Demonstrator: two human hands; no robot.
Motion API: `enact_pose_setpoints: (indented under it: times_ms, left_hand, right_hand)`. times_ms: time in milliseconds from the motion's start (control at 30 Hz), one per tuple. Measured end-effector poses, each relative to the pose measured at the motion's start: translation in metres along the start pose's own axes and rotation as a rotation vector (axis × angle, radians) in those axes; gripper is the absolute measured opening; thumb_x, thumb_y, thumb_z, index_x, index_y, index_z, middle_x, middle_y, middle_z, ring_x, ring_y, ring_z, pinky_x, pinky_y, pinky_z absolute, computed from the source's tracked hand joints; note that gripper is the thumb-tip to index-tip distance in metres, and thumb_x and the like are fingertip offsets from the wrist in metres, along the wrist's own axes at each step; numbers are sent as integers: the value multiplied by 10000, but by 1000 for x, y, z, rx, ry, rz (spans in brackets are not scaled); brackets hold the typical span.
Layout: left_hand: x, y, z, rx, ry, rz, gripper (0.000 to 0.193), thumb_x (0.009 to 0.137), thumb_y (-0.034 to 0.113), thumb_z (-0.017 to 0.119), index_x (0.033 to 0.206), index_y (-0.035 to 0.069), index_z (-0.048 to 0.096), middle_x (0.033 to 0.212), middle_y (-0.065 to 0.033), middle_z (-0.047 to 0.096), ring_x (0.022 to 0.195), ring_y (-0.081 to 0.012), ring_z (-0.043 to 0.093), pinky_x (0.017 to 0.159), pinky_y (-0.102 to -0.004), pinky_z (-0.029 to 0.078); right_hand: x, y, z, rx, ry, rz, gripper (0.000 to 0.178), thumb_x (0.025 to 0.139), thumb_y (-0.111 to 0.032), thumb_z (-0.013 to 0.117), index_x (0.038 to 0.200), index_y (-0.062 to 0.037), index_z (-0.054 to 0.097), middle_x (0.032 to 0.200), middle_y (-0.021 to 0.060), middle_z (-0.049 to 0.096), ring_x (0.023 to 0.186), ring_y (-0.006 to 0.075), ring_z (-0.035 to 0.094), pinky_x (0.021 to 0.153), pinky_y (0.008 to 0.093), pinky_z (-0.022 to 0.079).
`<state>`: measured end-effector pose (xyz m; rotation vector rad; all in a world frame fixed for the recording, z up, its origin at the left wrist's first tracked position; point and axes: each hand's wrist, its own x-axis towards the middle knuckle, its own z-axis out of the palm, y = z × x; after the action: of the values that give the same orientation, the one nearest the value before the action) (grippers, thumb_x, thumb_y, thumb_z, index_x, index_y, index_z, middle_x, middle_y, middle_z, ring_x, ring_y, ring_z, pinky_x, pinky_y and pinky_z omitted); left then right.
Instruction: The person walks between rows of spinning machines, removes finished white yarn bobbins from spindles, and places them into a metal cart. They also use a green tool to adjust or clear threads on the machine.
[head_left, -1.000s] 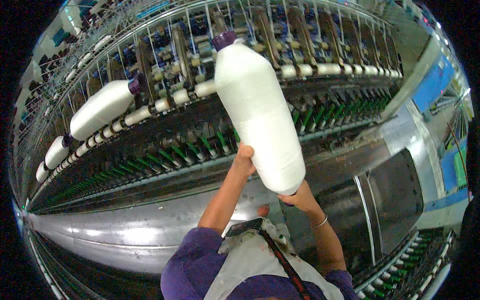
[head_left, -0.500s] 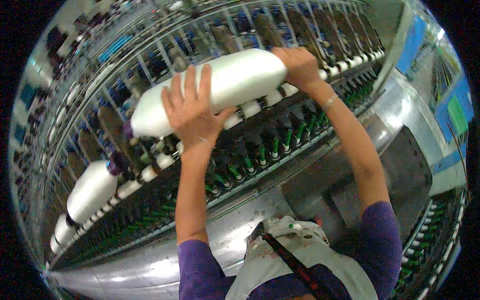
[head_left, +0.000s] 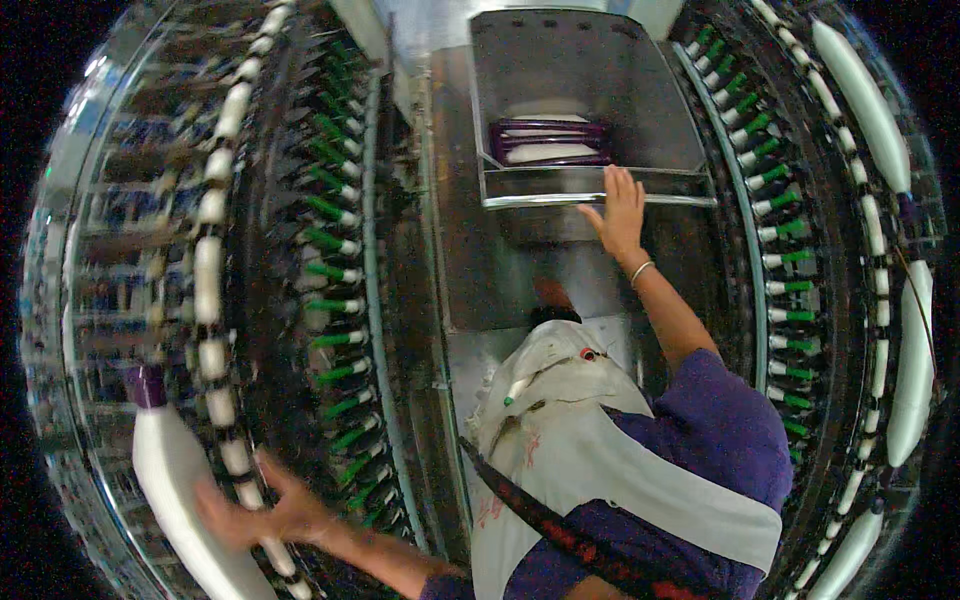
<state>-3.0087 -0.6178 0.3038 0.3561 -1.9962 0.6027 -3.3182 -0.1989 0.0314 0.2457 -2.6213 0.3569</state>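
Half a second earlier a white bobbin was spanned by both hands; now only the left hand is seen at it, while the right hand has been moved well away. The view has also been turned, so that the left machine's row of rollers now runs down the left side and a dark metal box is shown ahead.

The bobbin is placed along the outer edge of the left machine, near the person, its purple end pointed away. The left hand is blurred; its thumb and fingers are spread apart, the fingers overlapping the bobbin's side, and whether it is pressed cannot be told. The right hand's fingers are stretched out, the thumb held apart, over the near edge of the box, toward its right corner; contact there cannot be told.

One white bobbin is counted on the left machine and three white bobbins along the right machine's outer edge. Several purple tubes, blurred past sure counting, are laid crosswise in the box, with white between them. One row of green spindles is seen on each side. One bracelet is worn on the right wrist. Red written marks are borne by the pale apron.
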Motion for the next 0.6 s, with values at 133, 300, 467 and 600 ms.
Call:
enact_pose_setpoints:
  times_ms: [133, 300, 467, 600]
  left_hand:
    - [-9, 208, 93, -786, -838, 97, 888, 613, 186, 864, 1375, 32, 433, 1350, -181, 472, 1304, -375, 398, 1109, -523, 254]
    - [-22, 433, 157, -1208, -1061, 333, 1110, 592, 373, 875, 1481, 23, 310, 1516, -195, 336, 1448, -406, 215, 1161, -592, 134]
    - [-43, 546, 212, -1212, -1164, 138, 663, 803, 392, 715, 1313, 9, 537, 1266, -199, 581, 1268, -377, 467, 1145, -549, 218]
    - [-69, 556, 215, -983, -1230, 263, 431, 814, 406, 697, 1105, 90, 657, 1004, -63, 640, 946, -249, 559, 830, -419, 405]
  right_hand:
    - [19, 82, 14, 130, -48, 102, 484, 837, -395, 682, 1185, -64, 627, 1257, 117, 590, 1238, 320, 498, 1073, 459, 361]
    - [131, 148, 74, 188, -318, 303, 258, 872, -300, 656, 924, -53, 710, 959, 111, 689, 966, 319, 637, 832, 423, 495]
    - [218, 240, 253, 157, -958, 42, 280, 887, -277, 593, 939, -25, 705, 1032, 166, 691, 920, 353, 664, 787, 462, 518]
    - [181, 324, 380, 161, -1147, 100, 315, 905, -287, 578, 908, 1, 704, 1061, 215, 677, 947, 378, 660, 856, 467, 529]
